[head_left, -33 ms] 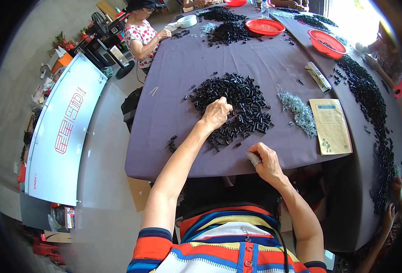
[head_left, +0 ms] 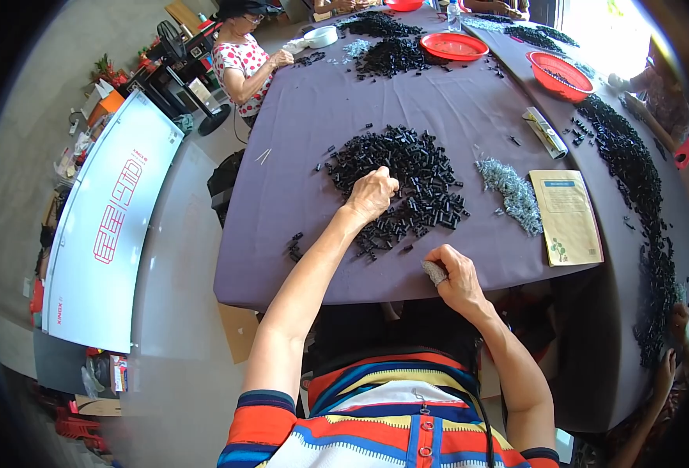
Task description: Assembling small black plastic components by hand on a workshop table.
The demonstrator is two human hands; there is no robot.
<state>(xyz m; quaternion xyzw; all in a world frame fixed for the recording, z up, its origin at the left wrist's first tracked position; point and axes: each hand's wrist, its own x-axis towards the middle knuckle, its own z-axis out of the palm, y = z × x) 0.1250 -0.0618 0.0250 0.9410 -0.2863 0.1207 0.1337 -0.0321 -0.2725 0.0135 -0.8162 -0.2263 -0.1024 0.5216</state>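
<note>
My left hand (head_left: 371,195) reaches into a heap of small black tube-like pieces (head_left: 418,179) on the covered table. Its fingers are bent together among the pieces, and whatever they grip is hidden. Close to the table's front edge, my right hand (head_left: 460,279) is closed around a light grey, textured lump (head_left: 435,272), which pokes out on its left side. To the right of the black heap lies a pile of small clear, greyish pieces (head_left: 512,195). A few black pieces (head_left: 294,248) are scattered left of my left forearm.
A tan paper envelope (head_left: 566,218) lies beside the clear pile, with a yellow-and-white packet (head_left: 545,132) behind it. Farther back are a red tray (head_left: 455,45), a red basket (head_left: 560,75) and a white pot (head_left: 321,36). Other people (head_left: 243,62) work around the tables.
</note>
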